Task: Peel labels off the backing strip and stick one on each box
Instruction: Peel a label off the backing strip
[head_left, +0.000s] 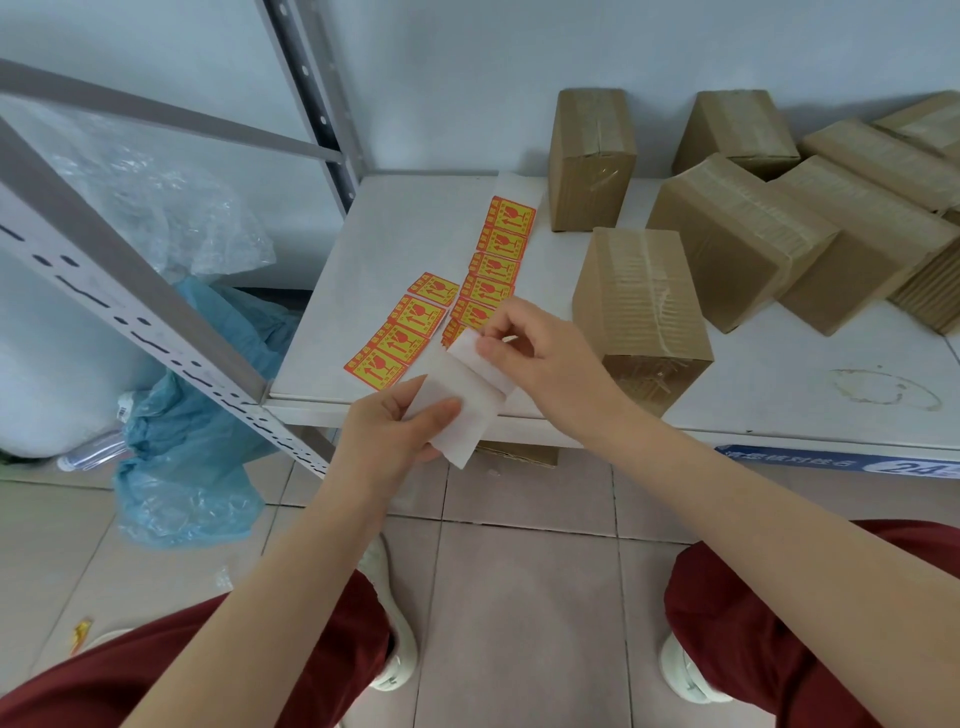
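Observation:
A long white backing strip (467, 400) carrying red-and-yellow labels (496, 265) runs from the shelf's back down to my hands. My left hand (395, 431) pinches the bare white end of the strip near the shelf's front edge. My right hand (540, 353) pinches the strip's folded part just above, fingertips at a label's edge. A second short strip of labels (400, 335) lies flat to the left. The nearest taped cardboard box (641, 306) stands just right of my right hand. Several more boxes (737, 234) sit behind it.
The white shelf board (779, 384) holds everything; its grey slotted upright (171, 332) slants across the left. Blue and clear plastic bags (192, 431) lie on the tiled floor at left. My knees in dark red trousers fill the bottom corners.

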